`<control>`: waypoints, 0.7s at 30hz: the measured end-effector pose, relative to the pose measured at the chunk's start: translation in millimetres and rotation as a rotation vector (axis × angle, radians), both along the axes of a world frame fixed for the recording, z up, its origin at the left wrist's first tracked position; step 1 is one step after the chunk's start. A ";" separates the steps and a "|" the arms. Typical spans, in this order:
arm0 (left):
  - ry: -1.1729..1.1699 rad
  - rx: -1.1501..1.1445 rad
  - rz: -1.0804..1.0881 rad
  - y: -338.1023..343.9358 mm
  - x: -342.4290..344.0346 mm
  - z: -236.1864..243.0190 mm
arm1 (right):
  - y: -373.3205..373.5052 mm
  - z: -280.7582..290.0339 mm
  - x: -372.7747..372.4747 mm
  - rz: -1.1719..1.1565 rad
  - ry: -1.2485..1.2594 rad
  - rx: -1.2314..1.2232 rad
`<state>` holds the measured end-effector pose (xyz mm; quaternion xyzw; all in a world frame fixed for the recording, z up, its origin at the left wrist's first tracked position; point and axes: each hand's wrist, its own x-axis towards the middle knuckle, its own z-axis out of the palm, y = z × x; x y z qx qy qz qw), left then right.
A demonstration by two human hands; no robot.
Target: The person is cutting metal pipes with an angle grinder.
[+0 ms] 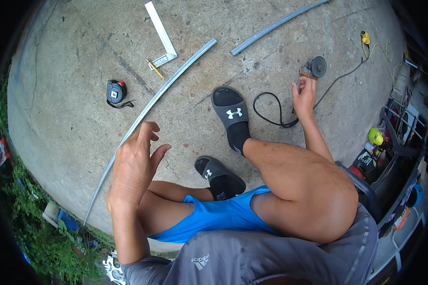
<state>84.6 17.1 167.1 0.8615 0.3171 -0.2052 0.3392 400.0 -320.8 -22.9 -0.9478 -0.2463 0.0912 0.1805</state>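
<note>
My left hand (135,156) hovers above the near part of a long grey metal tube (164,88) on the concrete. Its fingers are loosely bent, the thumb stands apart, and nothing is held. To the right, my right hand (304,98) is on an angle grinder (307,72), covering most of its body; how firmly the fingers wrap it is partly hidden. The grinder's dark disc (319,67) shows beyond the fingertips. A second metal tube (276,27) lies farther off, its near end separated from the first by a gap.
A try square (162,35), a yellow pencil (155,69) and a black tape measure (115,92) lie left of the tube. The grinder's black cord (281,122) loops near my sandalled foot (230,111). A yellow plug connector (364,38) is far right; a tool rack (390,142) stands at the right edge.
</note>
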 end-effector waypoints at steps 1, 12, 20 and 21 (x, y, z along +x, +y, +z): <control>0.005 -0.006 0.015 -0.2 -3.5 -2.2 | 20.2 -3.6 0.0 0.157 0.046 0.036; -0.026 -0.054 0.125 -0.1 -16.7 -9.5 | 180.1 -43.8 61.9 0.774 -0.033 -0.240; -0.005 -0.095 0.209 -3.3 -33.7 -7.9 | 212.4 -41.4 74.9 0.924 0.001 -0.474; 0.002 -0.100 0.214 -4.5 -33.9 -8.4 | 214.3 -41.5 74.6 0.911 0.004 -0.473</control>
